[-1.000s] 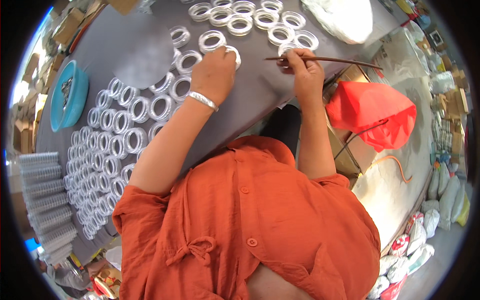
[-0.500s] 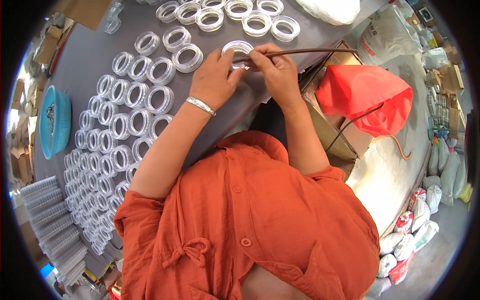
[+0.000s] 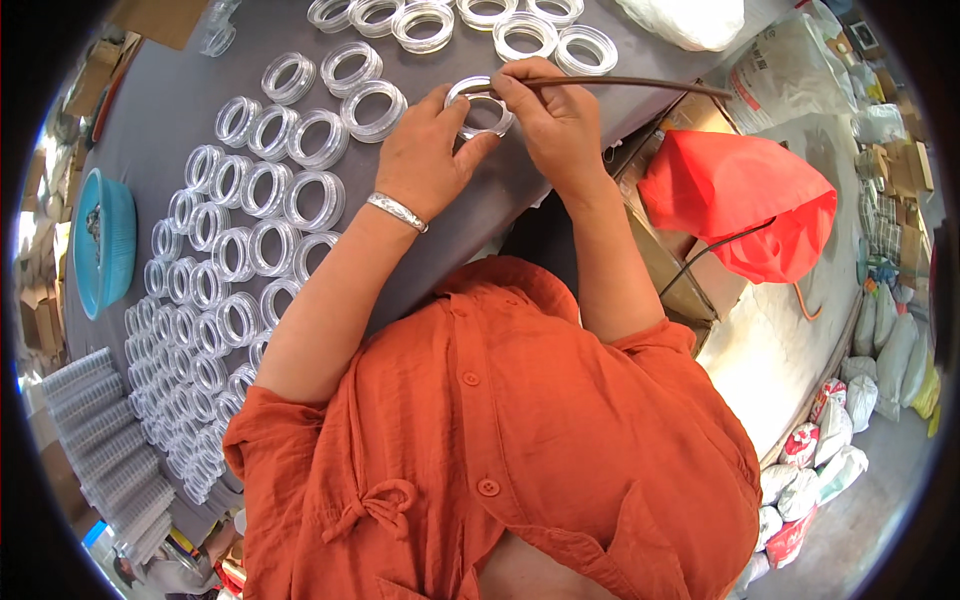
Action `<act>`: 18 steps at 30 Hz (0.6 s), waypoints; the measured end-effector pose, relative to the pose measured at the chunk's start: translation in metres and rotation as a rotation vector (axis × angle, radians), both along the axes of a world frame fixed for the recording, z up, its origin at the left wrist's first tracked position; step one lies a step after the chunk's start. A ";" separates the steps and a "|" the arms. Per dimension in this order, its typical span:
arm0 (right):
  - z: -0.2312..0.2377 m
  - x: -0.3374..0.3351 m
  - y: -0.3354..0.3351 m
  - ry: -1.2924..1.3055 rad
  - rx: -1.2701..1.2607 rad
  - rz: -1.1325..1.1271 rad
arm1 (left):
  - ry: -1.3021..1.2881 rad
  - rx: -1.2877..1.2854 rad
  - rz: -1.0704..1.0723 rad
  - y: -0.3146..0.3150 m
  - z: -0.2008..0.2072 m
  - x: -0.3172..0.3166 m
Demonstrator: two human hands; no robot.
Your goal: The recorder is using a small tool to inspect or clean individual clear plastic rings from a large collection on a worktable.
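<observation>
Grey desk (image 3: 245,75), partly cut off. Left fingers (image 3: 476,151) grip clear plastic ring (image 3: 491,131); right fingers (image 3: 513,97), slim brown rod (image 3: 640,81) — bare desk below.

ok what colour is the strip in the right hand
The strip is brown, clearest in the head view.

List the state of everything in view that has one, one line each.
Left hand: at the clear ring, grip unclear.
Right hand: pinching the brown strip.
Clear ring: between both hands.
Brown strip: slightly curved, one end at the clear ring.
Loose rings: spread in rows.
Turquoise basin: uncovered, small grey pieces inside.
Red sheet: crumpled.
</observation>
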State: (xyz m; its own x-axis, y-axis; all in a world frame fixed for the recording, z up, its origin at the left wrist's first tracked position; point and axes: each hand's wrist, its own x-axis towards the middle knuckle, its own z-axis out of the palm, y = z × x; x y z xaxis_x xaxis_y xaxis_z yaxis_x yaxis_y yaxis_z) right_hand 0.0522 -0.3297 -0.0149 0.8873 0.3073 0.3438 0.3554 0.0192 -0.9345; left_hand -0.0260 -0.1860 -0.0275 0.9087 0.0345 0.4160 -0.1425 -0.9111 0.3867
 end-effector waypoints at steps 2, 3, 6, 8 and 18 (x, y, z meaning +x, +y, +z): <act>0.004 0.003 0.001 -0.080 -0.101 0.001 | 0.014 -0.031 0.027 -0.001 -0.001 0.000; 0.005 0.005 0.000 -0.135 -0.120 -0.006 | 0.011 -0.023 0.036 -0.002 -0.002 0.000; 0.014 0.009 -0.004 -0.284 -0.206 -0.035 | 0.041 0.009 0.059 -0.004 -0.002 0.000; 0.024 0.008 -0.005 -0.366 -0.301 -0.061 | 0.113 0.042 0.071 -0.003 0.003 0.000; 0.072 0.014 -0.020 -0.240 -0.718 0.208 | 0.145 0.098 0.110 -0.007 0.008 0.000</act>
